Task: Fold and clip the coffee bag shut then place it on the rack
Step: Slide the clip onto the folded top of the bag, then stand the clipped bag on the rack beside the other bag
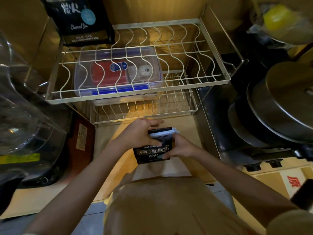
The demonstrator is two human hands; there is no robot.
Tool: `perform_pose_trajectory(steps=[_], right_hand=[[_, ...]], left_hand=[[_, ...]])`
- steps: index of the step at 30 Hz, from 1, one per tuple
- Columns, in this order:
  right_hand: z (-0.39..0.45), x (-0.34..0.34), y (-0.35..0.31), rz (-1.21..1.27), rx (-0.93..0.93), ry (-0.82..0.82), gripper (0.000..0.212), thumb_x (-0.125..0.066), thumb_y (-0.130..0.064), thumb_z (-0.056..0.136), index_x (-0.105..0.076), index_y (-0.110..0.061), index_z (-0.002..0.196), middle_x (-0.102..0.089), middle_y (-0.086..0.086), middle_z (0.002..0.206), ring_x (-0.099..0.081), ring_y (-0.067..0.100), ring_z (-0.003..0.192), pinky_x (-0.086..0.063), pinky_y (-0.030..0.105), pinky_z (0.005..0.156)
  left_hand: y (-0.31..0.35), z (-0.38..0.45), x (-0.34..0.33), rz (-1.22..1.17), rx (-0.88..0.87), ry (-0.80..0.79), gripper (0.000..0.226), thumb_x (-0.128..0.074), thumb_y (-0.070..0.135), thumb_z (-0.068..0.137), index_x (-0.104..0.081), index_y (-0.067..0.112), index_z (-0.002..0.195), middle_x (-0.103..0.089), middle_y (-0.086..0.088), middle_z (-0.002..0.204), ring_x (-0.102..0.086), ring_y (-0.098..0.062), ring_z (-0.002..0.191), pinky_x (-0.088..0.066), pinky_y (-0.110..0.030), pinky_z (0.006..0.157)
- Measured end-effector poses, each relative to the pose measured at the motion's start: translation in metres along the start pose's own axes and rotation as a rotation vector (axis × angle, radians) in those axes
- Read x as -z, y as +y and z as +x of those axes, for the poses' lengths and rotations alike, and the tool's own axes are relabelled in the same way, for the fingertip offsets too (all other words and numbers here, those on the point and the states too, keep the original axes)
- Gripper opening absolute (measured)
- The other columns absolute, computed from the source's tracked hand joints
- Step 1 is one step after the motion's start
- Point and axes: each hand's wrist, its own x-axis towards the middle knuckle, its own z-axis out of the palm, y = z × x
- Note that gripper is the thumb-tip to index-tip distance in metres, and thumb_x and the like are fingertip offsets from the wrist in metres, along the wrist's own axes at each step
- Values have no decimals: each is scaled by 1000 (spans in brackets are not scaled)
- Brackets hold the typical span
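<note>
— Hands first: where are they, measured from the rack (225,80)?

— Both sit just in front of the rack's lower tier, above the bench (183,126). The left hand (140,133) is the nearer of the two to the rack, its fingers stretched out toward the lower tier's front rail. The right hand (182,146) is a little farther from the rack.

— And the coffee bag (152,152)?

— Between them, held up off the bench, well short of the rack. It is a small black bag with white lettering, its folded top turned toward the rack. The left hand wraps the top and left side, thumb across the front. The right hand is closed on the bag's right edge, thumb on the front panel.

— Is it clipped?

— A pale clip (163,133) lies across the folded top, on the side of the bag nearest the rack. Whether it is fully snapped down I cannot tell; that spot is blurred.

— Anything on the rack?

— A larger black coffee bag (79,21) stands at the back left corner of the upper tier. On the lower tier, seen through the upper wires, sits a clear lidded box (118,73) with blue clasps. Right of the rack lie stacked dark pans (277,112).
</note>
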Motion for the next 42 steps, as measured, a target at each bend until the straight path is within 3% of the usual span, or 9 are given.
perform_pose_trajectory(steps=[4,7,10,13,17,27,33,37,42], right_hand=[[1,-6,8,44,30,57,53,-79,5,57,-51,-33,83,-55,-12,100,-51,15,106,-45,25,86],[-2,-8,8,66,29,58,49,-79,1,59,-52,-28,87,-56,-6,107,-52,17,109,-49,26,86],[-6,-11,6,67,28,87,49,-78,2,60,-52,-17,97,-56,-5,106,-54,12,102,-53,15,73],[-12,-14,0,74,36,114,48,-77,6,61,-52,-13,98,-56,-2,105,-53,6,94,-49,6,69],[-19,-9,-11,47,57,98,51,-81,0,57,-56,-26,93,-61,-2,107,-57,20,107,-51,29,88],[-64,32,-120,-90,174,46,54,-80,-4,61,-52,-34,97,-61,-15,101,-60,-9,90,-49,5,73],[-83,63,-195,-173,312,101,56,-80,-11,62,-56,-19,111,-69,-4,107,-64,4,99,-54,23,85],[-84,81,-241,-198,394,141,44,-79,-10,64,-61,-22,102,-72,-10,96,-66,2,93,-53,16,79],[-74,107,-289,-175,515,249,61,-80,-16,62,-52,-15,117,-68,-6,104,-66,2,93,-54,18,80]], left_hand=[[-43,-30,5,-436,272,-71,120,-83,53,40,-20,30,140,-41,-1,140,-36,-18,129,-38,-40,104],[-60,-52,-20,-787,416,-112,116,-87,44,37,-29,27,135,-41,3,135,-35,-18,129,-36,-32,104],[-56,-56,-64,-775,416,-49,88,-88,18,47,-40,22,120,-51,-3,125,-45,-25,124,-46,-24,95],[-53,-53,-84,-823,434,200,85,-86,26,33,-48,20,109,-60,-8,114,-55,-26,112,-46,-41,98],[-46,-56,-72,-723,429,240,77,-88,25,32,-52,27,100,-62,10,97,-58,-17,102,-48,-29,88],[14,-72,42,-436,197,218,68,-86,21,51,-54,19,111,-64,6,107,-60,-9,99,-48,-21,84],[54,-73,122,-395,75,267,59,-84,22,53,-59,22,106,-67,5,108,-63,-6,99,-51,-27,88],[73,-65,170,-398,6,323,47,-83,14,56,-59,30,93,-66,16,94,-63,11,83,-48,-5,71],[85,-51,219,-448,-27,422,68,-87,32,43,-60,19,104,-70,3,103,-66,-8,95,-56,-27,81]])
